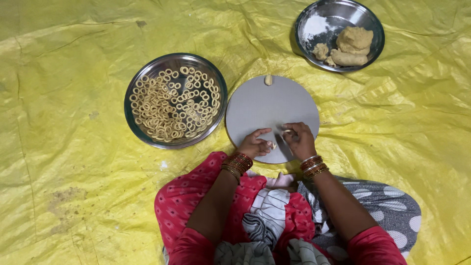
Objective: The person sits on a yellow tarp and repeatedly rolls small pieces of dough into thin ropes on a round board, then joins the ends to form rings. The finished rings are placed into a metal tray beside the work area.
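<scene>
My left hand [255,144] and my right hand [299,140] meet at the near edge of a round grey board [267,105], pinching a small strip of pale dough [275,145] between their fingertips. Both wrists carry red and gold bangles. A tiny dough ball [268,79] rests at the board's far edge. To the left stands a steel plate [142,135] filled with several small dough rings [171,105].
A steel plate [363,17] at the back right holds dough lumps [354,44] and a patch of white flour [314,25]. Everything lies on a wrinkled yellow plastic sheet [73,186]. My knees in red and grey cloth fill the bottom centre.
</scene>
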